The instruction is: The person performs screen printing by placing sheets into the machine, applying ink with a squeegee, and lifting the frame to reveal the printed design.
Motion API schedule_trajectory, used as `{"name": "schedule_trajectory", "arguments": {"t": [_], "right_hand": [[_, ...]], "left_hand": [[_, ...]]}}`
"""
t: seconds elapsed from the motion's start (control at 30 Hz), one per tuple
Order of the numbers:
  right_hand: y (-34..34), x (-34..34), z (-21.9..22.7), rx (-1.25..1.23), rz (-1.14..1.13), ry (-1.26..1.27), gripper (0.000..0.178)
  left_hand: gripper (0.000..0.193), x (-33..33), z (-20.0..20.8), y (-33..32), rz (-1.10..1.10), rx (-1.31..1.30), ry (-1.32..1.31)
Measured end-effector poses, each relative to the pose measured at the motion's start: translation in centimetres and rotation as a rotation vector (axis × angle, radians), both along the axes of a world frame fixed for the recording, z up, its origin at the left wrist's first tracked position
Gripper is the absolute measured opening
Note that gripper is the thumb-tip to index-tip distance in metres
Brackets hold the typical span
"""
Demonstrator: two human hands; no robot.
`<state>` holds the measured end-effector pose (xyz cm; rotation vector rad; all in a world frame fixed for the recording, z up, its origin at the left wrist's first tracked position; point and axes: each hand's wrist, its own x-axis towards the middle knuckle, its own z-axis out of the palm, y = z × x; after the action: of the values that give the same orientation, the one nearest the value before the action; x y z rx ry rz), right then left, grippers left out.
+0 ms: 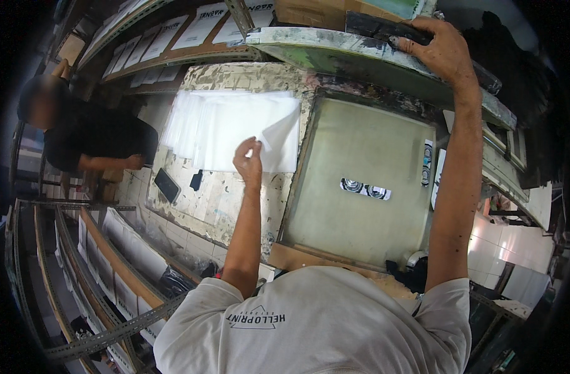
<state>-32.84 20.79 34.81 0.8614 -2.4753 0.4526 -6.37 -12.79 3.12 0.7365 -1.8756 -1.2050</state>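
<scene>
Hands — left (249,161) pinching white sheet (279,134) | right (444,47) raised, gripping squeegee (384,28)

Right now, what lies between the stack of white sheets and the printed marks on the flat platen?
Head view: between the stack of white translucent sheets and the black-and-white printed marks lies the platen's dark frame edge, then bare olive surface.

Screen-printing workshop: ink-stained table (235,206), framed mesh screen (360,187), racks of printed sheets (110,274).
</scene>
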Motion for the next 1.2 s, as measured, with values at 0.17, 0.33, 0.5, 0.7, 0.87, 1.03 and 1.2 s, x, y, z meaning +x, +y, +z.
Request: {"name": "schedule_trajectory", "arguments": {"t": [0.17, 0.33, 0.5, 0.7, 0.87, 1.03, 1.2], "right_hand": [[-0.5, 0.2, -0.2, -0.008, -0.003, 0.060, 0.055], [0.4, 0.7, 1.4, 0.009, -0.021, -0.069, 0.057], [-0.4, 0.6, 0.0, -0.005, 0.021, 0.071, 0.055], [0.2, 0.0, -0.4, -0.028, 0.012, 0.051, 0.054], [0.2, 0.1, 0.1, 0.028, -0.005, 0.042, 0.047], [-1.2, 3.1, 2.1, -0.088, -0.002, -0.020, 0.057], [-1.6, 2.7, 2.9, -0.069, -0.035, -0.158, 0.057]], "left_hand": [[0.013, -0.4, 2.5, -1.3, -0.091, -0.055, -0.117], [0.020, -1.3, 0.9, 0.7, -0.223, 0.253, -0.302], [0.004, -0.4, 0.7, -0.6, -0.134, 0.185, -0.105], [0.005, -2.0, 7.9, -0.4, -0.028, -0.487, -0.057], [0.032, -1.9, 9.1, 7.2, -0.510, -0.641, -0.416], [0.048, -3.0, 2.0, 8.3, -0.576, -0.681, -0.644], [0.055, -7.9, -1.9, 12.9, -0.837, -0.693, -0.484]]}}
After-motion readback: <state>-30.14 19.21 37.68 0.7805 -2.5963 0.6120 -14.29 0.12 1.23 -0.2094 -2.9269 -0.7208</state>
